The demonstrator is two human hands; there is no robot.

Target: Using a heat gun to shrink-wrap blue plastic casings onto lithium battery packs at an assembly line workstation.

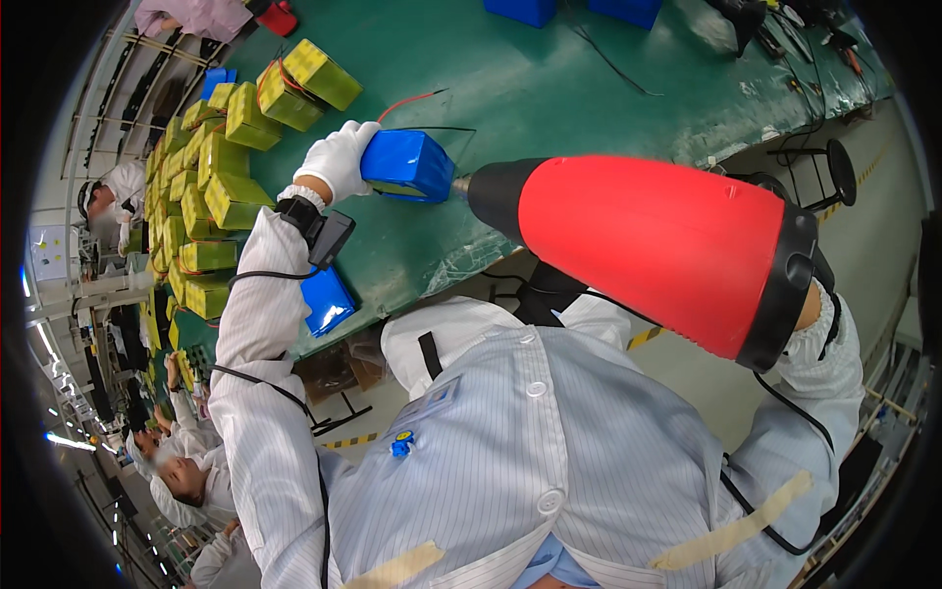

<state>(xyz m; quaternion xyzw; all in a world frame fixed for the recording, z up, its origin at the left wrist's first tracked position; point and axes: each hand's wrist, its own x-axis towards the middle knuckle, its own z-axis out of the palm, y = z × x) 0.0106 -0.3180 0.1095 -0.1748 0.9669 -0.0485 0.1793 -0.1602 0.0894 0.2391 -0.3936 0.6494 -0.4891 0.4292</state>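
Note:
My left hand [339, 161], in a white glove, grips the left end of a blue-wrapped battery pack [410, 162] on the green table. A red and a black wire run out from the pack's far side. A large red heat gun [653, 245] with a black nose points left, its metal tip close to the pack's right end. My right hand [811, 308] is mostly behind the rear of the gun; its wrist shows there, and the gun is held up on that side. The handle and my right fingers are hidden.
Many yellow-green battery packs [224, 157] crowd the table's left side. A flat blue sleeve [328, 299] lies by the near edge of the green table [530, 108]. Blue items [628, 10] and tools with cables [785, 44] lie at the far side. Other people sit at left.

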